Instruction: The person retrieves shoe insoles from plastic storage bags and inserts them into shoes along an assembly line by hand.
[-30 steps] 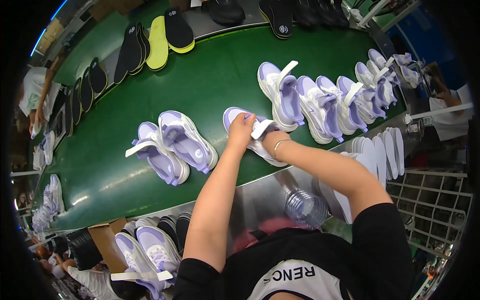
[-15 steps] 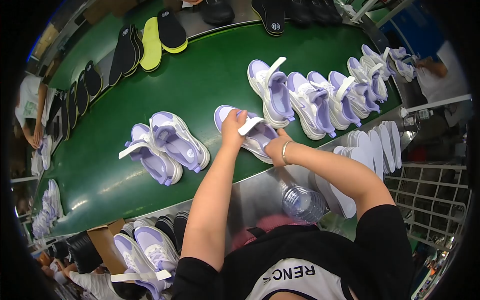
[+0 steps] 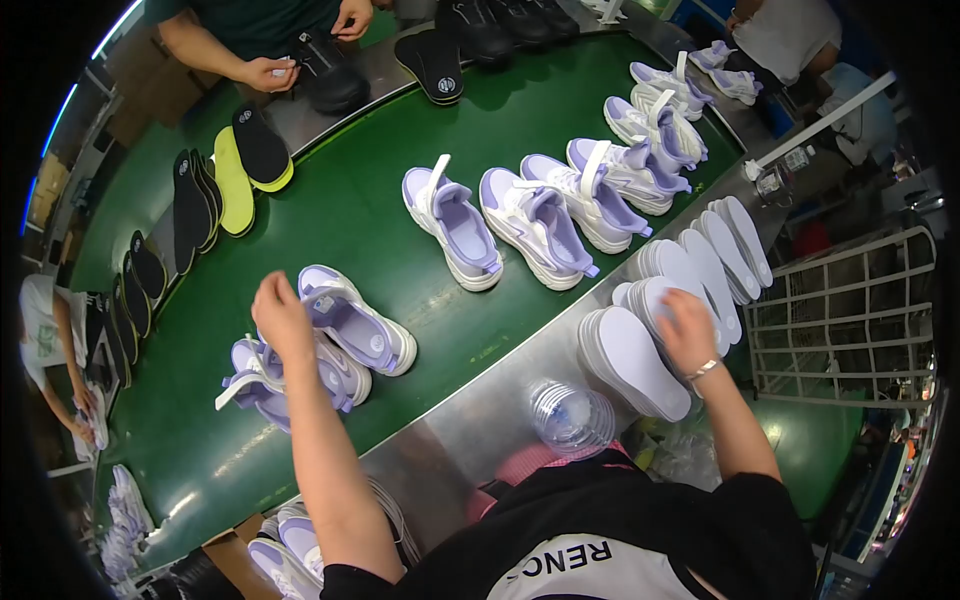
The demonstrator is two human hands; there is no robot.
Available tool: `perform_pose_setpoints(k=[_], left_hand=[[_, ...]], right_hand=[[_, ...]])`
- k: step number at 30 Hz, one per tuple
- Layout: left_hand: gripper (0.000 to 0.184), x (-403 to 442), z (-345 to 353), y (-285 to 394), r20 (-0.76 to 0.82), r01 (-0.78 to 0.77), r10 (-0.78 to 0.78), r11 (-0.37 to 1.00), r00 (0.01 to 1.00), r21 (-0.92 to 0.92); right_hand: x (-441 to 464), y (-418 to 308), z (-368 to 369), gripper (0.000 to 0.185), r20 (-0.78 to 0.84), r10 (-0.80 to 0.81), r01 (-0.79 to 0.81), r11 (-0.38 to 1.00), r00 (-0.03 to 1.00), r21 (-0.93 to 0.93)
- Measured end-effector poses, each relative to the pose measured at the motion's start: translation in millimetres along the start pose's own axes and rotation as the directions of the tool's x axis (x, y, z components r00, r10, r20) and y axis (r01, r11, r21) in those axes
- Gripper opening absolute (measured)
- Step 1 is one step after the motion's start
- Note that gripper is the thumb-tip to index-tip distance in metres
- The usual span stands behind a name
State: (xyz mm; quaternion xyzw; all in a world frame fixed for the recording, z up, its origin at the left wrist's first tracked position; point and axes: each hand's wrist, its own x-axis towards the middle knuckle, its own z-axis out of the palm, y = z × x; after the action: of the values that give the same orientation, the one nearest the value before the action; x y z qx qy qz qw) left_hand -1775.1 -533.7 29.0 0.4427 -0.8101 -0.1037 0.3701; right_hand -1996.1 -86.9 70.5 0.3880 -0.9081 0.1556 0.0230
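Observation:
My left hand [image 3: 283,315] hovers over the left group of lilac-and-white shoes, its fingers loosely bent and nothing visible in them. Beneath and beside it on the green belt [image 3: 350,185] are a lilac shoe [image 3: 362,328] with an insole inside and others partly hidden by my forearm. My right hand [image 3: 686,330], with a bracelet at the wrist, is over the stacks of white insoles [image 3: 625,352], its blurred fingers apart at the edge of one stack. A row of lilac-and-white shoes [image 3: 535,228] with raised tongues lies between my hands, farther back.
A clear plastic bottle [image 3: 572,418] stands on the metal ledge [image 3: 465,425] near my body. Black and yellow insoles [image 3: 236,180] line the far left edge. Across the belt, a person's hands are near a black shoe [image 3: 330,82]. At right is a wire rack [image 3: 845,315].
Both hands have let go of the shoe they held. My left hand has moved left over the other shoes, and my right hand right to the white insoles. The view has turned.

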Motion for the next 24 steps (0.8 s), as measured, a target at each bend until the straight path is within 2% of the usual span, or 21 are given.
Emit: perform_pose_setpoints(k=[1, 2, 3, 4, 5, 6, 7, 9, 11, 13, 15, 16, 18, 19, 20, 21, 22, 24], left_hand=[[0.014, 3.4, -3.3, 27.6, -0.054, -0.084, 0.082, 0.996, 0.995, -0.028], [0.012, 1.8, -5.0, 62.7, -0.111, -0.168, 0.162, 0.985, 0.981, -0.049], [0.012, -5.1, -0.5, 97.4, 0.002, -0.233, 0.234, 0.969, 0.972, -0.087], [0.016, -18.4, 13.9, 118.2, 0.156, -0.339, 0.374, 0.917, 0.914, -0.212], [0.025, -31.0, 25.9, 140.5, 0.502, -0.251, 0.302, 0.953, 0.810, -0.169], [0.036, -50.9, 44.3, 148.9, 0.615, -0.265, 0.325, 0.945, 0.718, -0.191], [0.036, -66.3, 59.6, 157.6, 0.683, -0.254, 0.349, 0.937, 0.641, -0.240], [0.028, -89.6, 85.6, 158.6, 0.776, -0.251, 0.279, 0.955, 0.566, -0.160], [0.021, -102.5, 74.5, 159.9, 0.771, -0.289, 0.298, 0.945, 0.563, -0.154], [0.029, -122.9, 52.5, 153.9, 0.777, -0.198, 0.309, 0.951, 0.549, -0.239], [0.033, -129.3, 27.6, 148.2, 0.763, -0.076, 0.342, 0.929, 0.548, -0.362], [0.033, -126.9, 25.6, 143.2, 0.765, -0.075, 0.332, 0.933, 0.553, -0.351], [0.038, -118.2, 23.8, 132.6, 0.553, 0.083, 0.138, 0.931, 0.822, -0.355], [0.041, -107.9, 30.7, 126.2, 0.361, -0.070, 0.200, 0.937, 0.911, -0.342], [0.040, -97.1, 39.1, 128.7, 0.276, -0.100, 0.206, 0.930, 0.939, -0.355], [0.039, -87.4, 46.8, 131.9, 0.188, -0.130, 0.210, 0.921, 0.959, -0.368], [0.039, -79.8, 57.9, 132.1, 0.183, -0.128, 0.209, 0.918, 0.961, -0.375], [0.030, -71.5, 76.8, 127.8, 0.510, 0.124, 0.196, 0.841, 0.837, -0.527]], right_hand=[[-15.7, 23.1, -2.2, 0.026, 0.003, 0.089, -0.089, 0.993, 0.996, -0.081], [-29.4, 40.0, -6.7, 0.037, 0.085, 0.169, -0.157, 0.979, 0.982, -0.134], [-36.0, 40.4, -9.2, 0.037, 0.088, 0.161, -0.149, 0.981, 0.983, -0.127], [-41.0, 39.0, -14.4, 0.043, 0.193, 0.288, -0.281, 0.958, 0.938, -0.061], [-42.6, 37.4, -18.3, 0.048, 0.301, 0.397, -0.413, 0.911, 0.867, -0.012], [-41.4, 32.1, -18.5, 0.054, 0.266, 0.400, -0.398, 0.915, 0.877, -0.067], [-40.9, 31.4, -17.4, 0.054, 0.263, 0.393, -0.391, 0.918, 0.881, -0.064], [-39.7, 31.4, -14.6, 0.054, 0.235, 0.424, -0.391, 0.904, 0.874, -0.175], [-39.8, 37.3, -19.8, 0.053, 0.238, 0.426, -0.399, 0.904, 0.873, -0.153], [-42.4, 44.6, -24.4, 0.051, 0.266, 0.434, -0.414, 0.901, 0.861, -0.132], [-40.5, 49.3, -26.8, 0.047, 0.226, 0.346, -0.325, 0.938, 0.911, -0.123], [-36.3, 46.3, -31.3, 0.040, 0.191, 0.296, -0.274, 0.952, 0.936, -0.134], [-19.6, 30.6, -46.4, 0.037, 0.143, 0.280, -0.275, 0.960, 0.949, -0.053], [-11.4, 23.5, -49.6, 0.034, 0.089, 0.280, -0.282, 0.959, 0.956, 0.019], [-2.1, 20.4, -48.7, 0.026, 0.138, 0.269, -0.294, 0.931, 0.953, 0.217], [9.1, 10.4, -46.6, 0.023, 0.344, 0.305, -0.446, 0.757, 0.888, 0.478], [23.5, -4.7, -43.6, 0.021, 0.534, 0.260, -0.586, 0.491, 0.805, 0.645], [52.5, -49.3, -36.2, 0.018, 0.759, 0.149, -0.739, 0.406, 0.634, 0.538]])
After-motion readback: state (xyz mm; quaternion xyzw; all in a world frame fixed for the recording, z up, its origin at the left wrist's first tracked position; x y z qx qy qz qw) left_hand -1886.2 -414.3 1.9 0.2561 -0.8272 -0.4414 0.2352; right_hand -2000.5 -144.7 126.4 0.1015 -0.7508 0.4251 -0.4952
